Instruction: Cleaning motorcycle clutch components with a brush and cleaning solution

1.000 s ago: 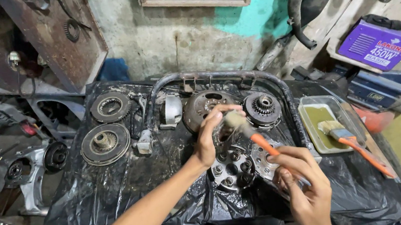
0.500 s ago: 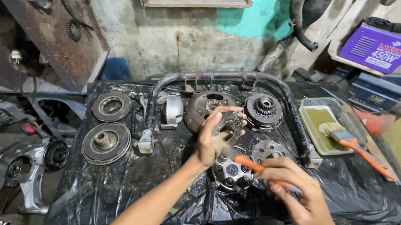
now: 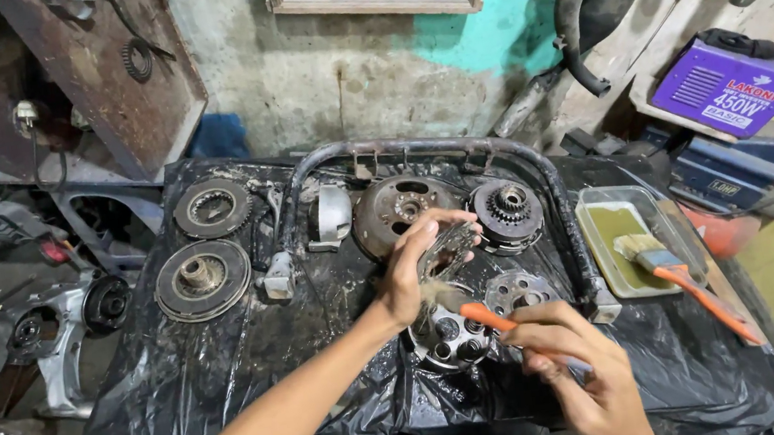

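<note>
brush (image 3: 460, 304) against held clutch plate (image 3: 449, 249)

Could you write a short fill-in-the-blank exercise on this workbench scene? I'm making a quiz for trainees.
1. The left hand holds up a greasy metal ____.
2. The right hand holds a brush with an ____ handle.
3. A second brush rests on a tray of ____ liquid.
4. The parts lie on a ____ plastic sheet.

Missing words: part; orange; yellowish-green; black
</note>
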